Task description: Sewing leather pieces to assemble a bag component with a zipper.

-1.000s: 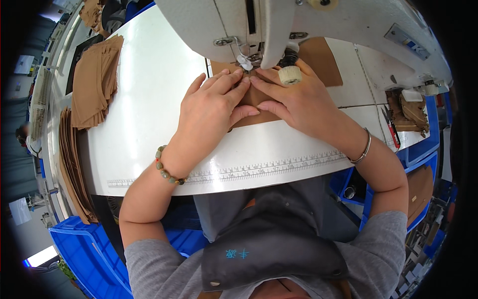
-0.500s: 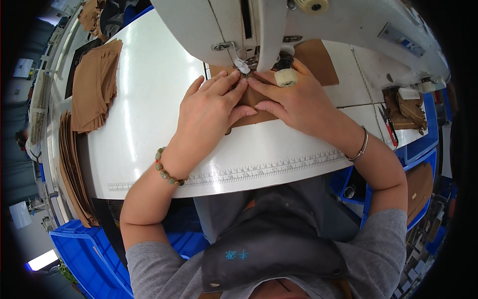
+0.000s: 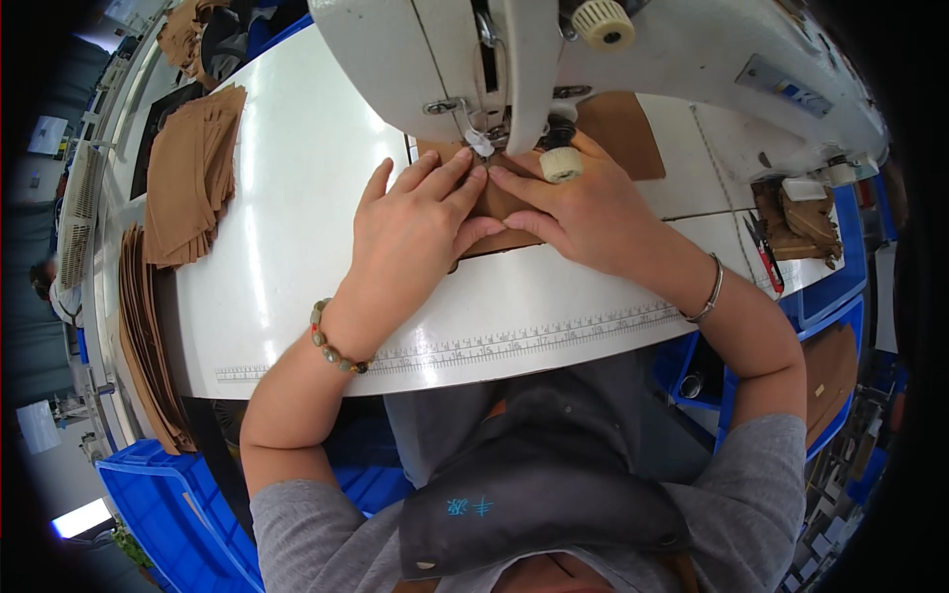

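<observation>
A brown piece of fabric or leather (image 3: pixel 497 202) lies under the presser foot (image 3: pixel 481 144) of a white sewing machine (image 3: pixel 682 69). My left hand (image 3: pixel 407 222) rests open on its left part, fingers stretched toward the foot. From the other side, my right hand (image 3: pixel 593 208) lies on the piece with its index finger reaching close to the needle area. Both thumbs nearly meet at the near part of the brown piece. Part of the right hand is hidden behind the machine's cream knob (image 3: pixel 560 165). The needle tip is too small to make out.
Stacked brown pieces (image 3: pixel 193 178) lie on the table's left, with another upright bundle (image 3: pixel 148 346) beside its edge. A printed ruler (image 3: pixel 474 348) runs along the front. Red-handled snips (image 3: pixel 768 262) and brown scraps (image 3: pixel 806 227) sit at the right. Blue bins (image 3: pixel 178 514) stand below.
The near edge of the brown piece has moved slightly away from me. My thumbs have come closer together, and both hands stay beside the presser foot.
</observation>
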`<state>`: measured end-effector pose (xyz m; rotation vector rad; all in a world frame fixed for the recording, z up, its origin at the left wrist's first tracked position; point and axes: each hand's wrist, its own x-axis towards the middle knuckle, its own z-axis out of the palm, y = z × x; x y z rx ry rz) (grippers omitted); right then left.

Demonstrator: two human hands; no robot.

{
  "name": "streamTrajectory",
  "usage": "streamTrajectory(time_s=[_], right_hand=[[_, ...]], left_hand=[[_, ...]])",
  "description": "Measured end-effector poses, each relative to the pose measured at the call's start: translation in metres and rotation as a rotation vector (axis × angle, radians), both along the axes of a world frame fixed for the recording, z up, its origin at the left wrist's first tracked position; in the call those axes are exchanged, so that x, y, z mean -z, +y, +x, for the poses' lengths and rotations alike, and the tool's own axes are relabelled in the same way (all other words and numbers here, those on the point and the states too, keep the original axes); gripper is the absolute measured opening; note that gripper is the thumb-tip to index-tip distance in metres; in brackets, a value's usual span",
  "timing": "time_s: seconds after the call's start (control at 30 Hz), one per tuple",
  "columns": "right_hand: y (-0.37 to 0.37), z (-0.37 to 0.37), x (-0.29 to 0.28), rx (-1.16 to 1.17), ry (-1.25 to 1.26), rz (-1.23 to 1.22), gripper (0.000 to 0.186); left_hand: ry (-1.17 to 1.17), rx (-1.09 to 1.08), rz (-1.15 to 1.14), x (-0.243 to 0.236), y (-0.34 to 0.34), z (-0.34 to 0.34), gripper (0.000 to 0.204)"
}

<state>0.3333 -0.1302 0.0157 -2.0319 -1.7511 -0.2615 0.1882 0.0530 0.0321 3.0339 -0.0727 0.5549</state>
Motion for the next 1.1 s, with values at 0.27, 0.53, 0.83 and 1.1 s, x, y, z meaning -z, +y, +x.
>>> streamTrajectory(time_s=[0.27,0.53,0.83,1.1], right_hand=[[-0.009,-0.038,-0.015,-0.057,-0.016,-0.156,0.058],[-0.002,-0.035,-0.02,-0.215,0.092,-0.204,0.049],[-0.014,-0.004,-0.005,-0.028,-0.036,-0.037,0.054],[-0.015,-0.003,-0.001,-0.023,-0.082,-0.047,0.057]], left_hand=[[0.043,-0.221,0.136,0.003,0.007,-0.001,0.044],[-0.064,-0.056,0.02,0.003,0.015,-0.007,0.044],[0.039,0.071,-0.145,-0.001,-0.001,-0.012,0.074],[0.048,0.072,-0.096,-0.005,0.0,-0.009,0.075]])
